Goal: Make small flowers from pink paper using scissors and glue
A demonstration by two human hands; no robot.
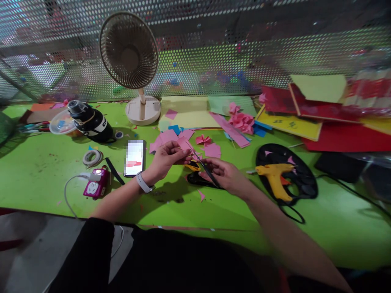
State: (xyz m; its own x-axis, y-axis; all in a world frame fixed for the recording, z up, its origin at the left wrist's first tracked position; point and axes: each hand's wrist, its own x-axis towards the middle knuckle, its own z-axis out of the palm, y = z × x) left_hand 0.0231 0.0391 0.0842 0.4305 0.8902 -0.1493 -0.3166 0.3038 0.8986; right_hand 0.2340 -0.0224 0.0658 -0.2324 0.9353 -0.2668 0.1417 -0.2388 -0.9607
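Observation:
My left hand (167, 158), with a pale band at its wrist, pinches a piece of pink paper (185, 144) between thumb and fingers. My right hand (227, 175) is closed round a pair of dark scissors (209, 174), whose narrow blades point up and left to the paper's right edge. I cannot tell whether the blades touch the paper. Below my hands a black object (197, 178) lies on the green table, partly covered by my right hand. Behind them are a folded pink paper flower (203, 140) and a loose pink paper piece (212, 150).
To the left are a phone (135, 158), a tape roll (92, 157), a purple power adapter (97, 184) and a black bottle (91, 124). A fan (143, 110) stands behind. On the right, a yellow glue gun (276, 179) with a cord rests on a black palette-shaped tray (308, 179).

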